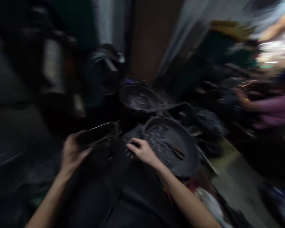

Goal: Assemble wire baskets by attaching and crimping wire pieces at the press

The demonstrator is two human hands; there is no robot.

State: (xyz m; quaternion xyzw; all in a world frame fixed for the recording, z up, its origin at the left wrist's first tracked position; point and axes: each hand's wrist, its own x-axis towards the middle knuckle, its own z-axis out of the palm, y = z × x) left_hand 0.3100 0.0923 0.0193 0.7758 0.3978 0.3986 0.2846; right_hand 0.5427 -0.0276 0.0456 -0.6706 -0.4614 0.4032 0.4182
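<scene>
Here is the left hand (72, 155), over on the left, thumb on one side and fingers on the other, gripping the near-left edge of a dark container (101, 127) whose thin rim catches a streak of light; motion blur and shadow swallow whatever is inside. Across from it, the right hand (142, 151) hangs between that container and a big round tray (179, 136), its fingers curled in toward the thumb, with dark and pale specks at the tips, and it's too blurry to tell whether they're pinching anything. The tray sits just beyond and to the right of that hand, a heap of small dark pieces (156, 136) spread over its left side, and a pair of pliers (178, 153) with yellow handles lying at the heap's edge, handles pointing toward the bare right side. Behind the tray there's a round bowl (125, 95), more dark bits inside it, and a small blue thing (129, 81) by its far edge. Below both hands, dark cloth (133, 199) stretches across the bottom of the view, and a pale bundle (210, 202) sits past the right forearm. Off at the far right, well apart, a co-worker (276, 107) in pink reaches an arm toward a spray of orange sparks (248, 84), with bright light glowing above.
</scene>
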